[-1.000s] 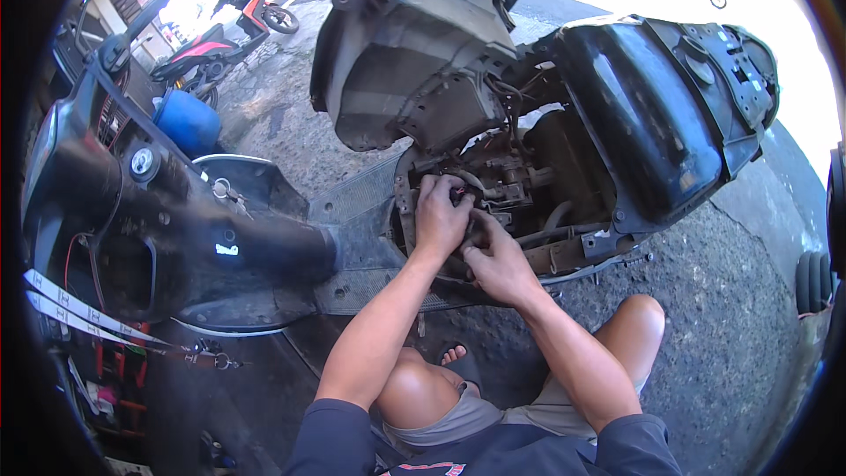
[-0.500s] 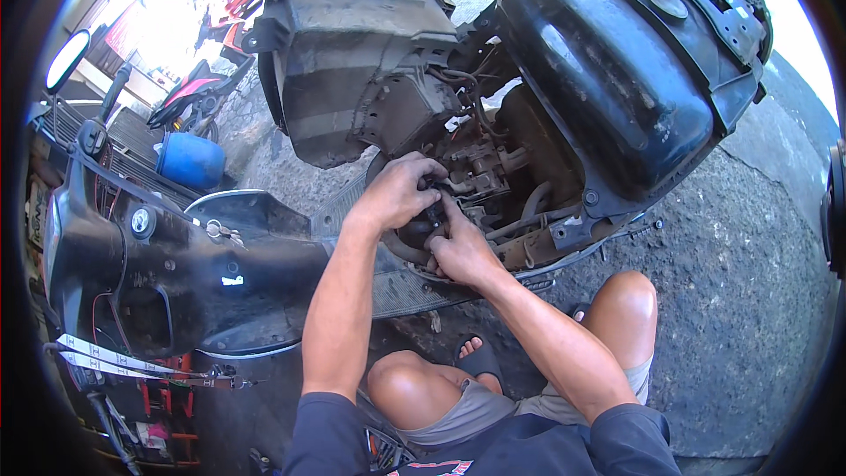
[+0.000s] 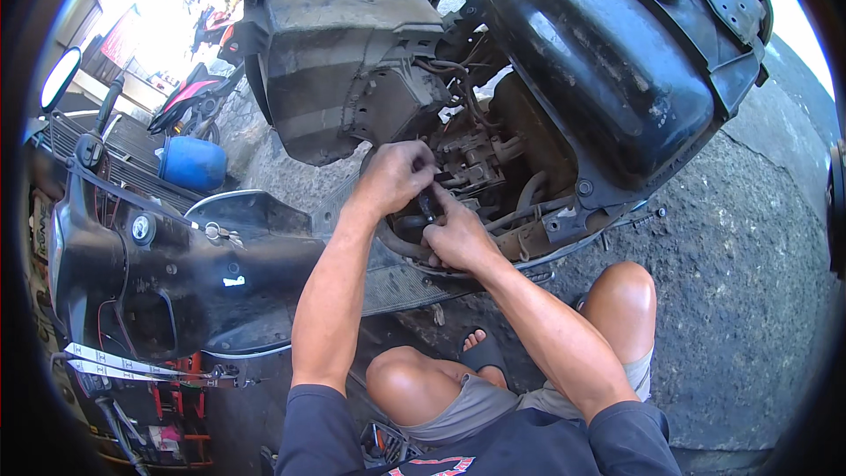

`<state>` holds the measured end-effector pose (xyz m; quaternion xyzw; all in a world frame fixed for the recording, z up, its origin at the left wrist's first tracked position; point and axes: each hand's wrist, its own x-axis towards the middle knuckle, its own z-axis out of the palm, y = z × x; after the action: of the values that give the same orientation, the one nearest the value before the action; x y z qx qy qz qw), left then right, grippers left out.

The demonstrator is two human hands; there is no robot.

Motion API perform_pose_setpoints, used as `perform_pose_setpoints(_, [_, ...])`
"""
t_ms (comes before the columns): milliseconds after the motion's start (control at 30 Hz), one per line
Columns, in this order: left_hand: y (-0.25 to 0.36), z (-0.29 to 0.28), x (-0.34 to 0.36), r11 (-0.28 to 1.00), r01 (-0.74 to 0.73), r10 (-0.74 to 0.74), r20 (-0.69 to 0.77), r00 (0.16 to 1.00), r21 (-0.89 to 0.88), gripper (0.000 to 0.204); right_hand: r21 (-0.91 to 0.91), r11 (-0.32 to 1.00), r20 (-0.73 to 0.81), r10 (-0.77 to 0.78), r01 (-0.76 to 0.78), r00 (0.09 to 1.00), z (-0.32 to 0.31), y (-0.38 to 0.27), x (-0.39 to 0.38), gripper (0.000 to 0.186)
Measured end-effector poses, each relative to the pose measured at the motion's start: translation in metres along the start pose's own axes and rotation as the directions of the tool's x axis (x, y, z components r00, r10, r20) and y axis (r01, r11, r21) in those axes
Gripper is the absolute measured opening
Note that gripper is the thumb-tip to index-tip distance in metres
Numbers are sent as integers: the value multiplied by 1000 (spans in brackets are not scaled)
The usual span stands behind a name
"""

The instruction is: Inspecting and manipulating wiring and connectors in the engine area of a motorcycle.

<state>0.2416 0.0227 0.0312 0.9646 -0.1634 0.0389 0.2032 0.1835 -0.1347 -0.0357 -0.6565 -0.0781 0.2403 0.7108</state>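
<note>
**Handwork at the Open Engine Bay (image 3: pixel 480 159) of a Scooter (image 3: pixel 264 286)**

The left hand (image 3: pixel 397 178) was poised over the front of the bay with its fingers bent and drawn close together; blur and overlap hid the fingertips, so whether they gripped anything could not be told. The right hand (image 3: pixel 460 238), just beside it, was closed narrowly on a dark, slender part (image 3: pixel 427 203), which was located between the two hands at the bay's front end. To the right of the hands, a curved hose (image 3: pixel 532 189) ran within the bay, and beyond it stood the glossy black fuel tank (image 3: pixel 608 62). A dusty plastic under-seat box (image 3: pixel 344 62) occupied the far side. Keys (image 3: pixel 231 236) showed against the front bodywork, with a blue drum (image 3: pixel 194 164) behind.
</note>
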Motion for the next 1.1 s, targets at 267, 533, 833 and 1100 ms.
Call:
perform_pose_setpoints(267, [6,0,-8,985,124,-124,8,992,-118,21,-3,1000,13,-5,5,1000,-2,-1,-1,80])
perform_pose_setpoints(533, [3,-3,3,973,-212,196,161,967,88,25,-78,996,3,-46,46,999,3,9,5,79])
perform_pose_setpoints(833, [-17,19,0,892,411,-433,-90,897,-191,19,-136,988,-44,-81,74,996,3,16,11,85])
perform_pose_setpoints(1100, [-35,31,-6,844,510,-536,-281,796,-166,24,-146,981,-67,-140,129,988,9,13,5,86])
